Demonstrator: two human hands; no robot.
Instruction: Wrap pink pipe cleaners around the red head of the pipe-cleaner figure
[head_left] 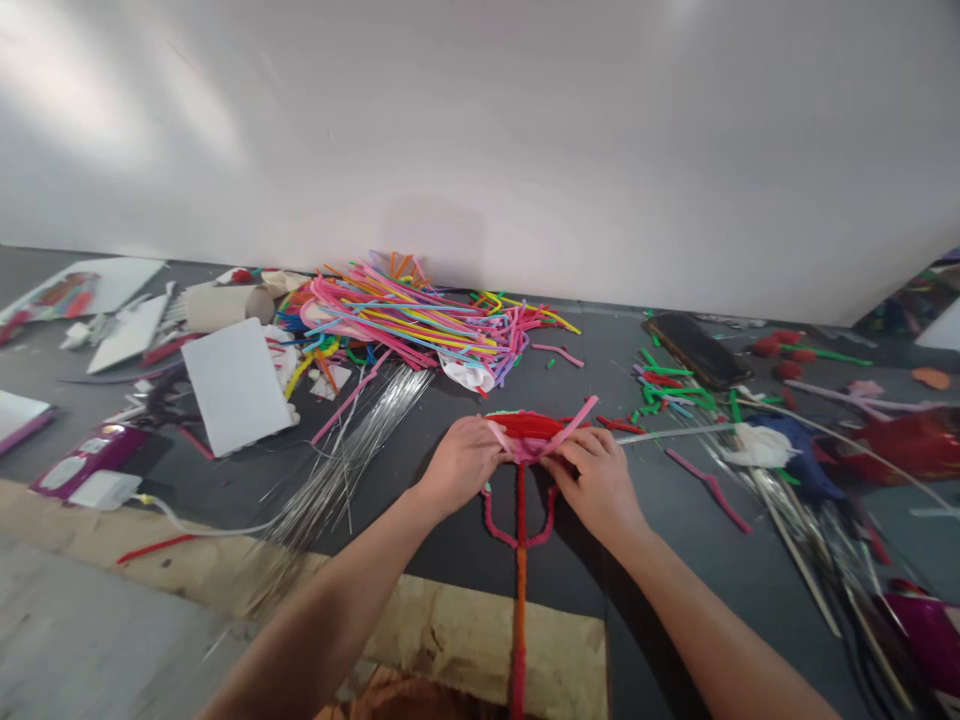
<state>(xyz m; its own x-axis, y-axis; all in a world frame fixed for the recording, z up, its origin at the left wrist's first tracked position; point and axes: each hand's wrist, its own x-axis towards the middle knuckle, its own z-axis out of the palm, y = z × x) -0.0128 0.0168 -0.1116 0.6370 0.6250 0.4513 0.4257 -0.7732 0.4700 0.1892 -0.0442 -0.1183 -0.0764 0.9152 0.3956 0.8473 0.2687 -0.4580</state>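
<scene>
- Nearest the camera, the red-and-orange stem of the pipe-cleaner craft piece (520,570) runs down to the bottom edge of the view, passing over a pale brown sheet (566,635).
- At the far end of the craft piece sits its dense red head (517,425), edged in pale green; below the head, a pinkish-red loop (499,537) bows out on both sides of the stem.
- Left hand (463,462): at the left side of the craft piece's head, fingers bent and fingertips drawn together, pinching pink pipe cleaner there; exactly which strands lie between them cannot be told.
- Right hand (600,475): at the right side of the same head, thumb and fingers closed in a pinch at its lower edge; what lies inside that pinch is too small to make out.
- Between the hands, a light pink pipe cleaner (576,421) crosses the craft piece's head, its free end slanting up to the right.
- Beyond the craft piece and to its left lies a pile of multicoloured pipe cleaners (420,315).
- Left of the craft piece: a bundle of thin metal wires (375,425) and, farther off, a white square panel (236,388).
- Right of the craft piece: green clippings (679,392), a bent pink pipe cleaner (709,490) and, farther away, a dark smartphone (697,348).
</scene>
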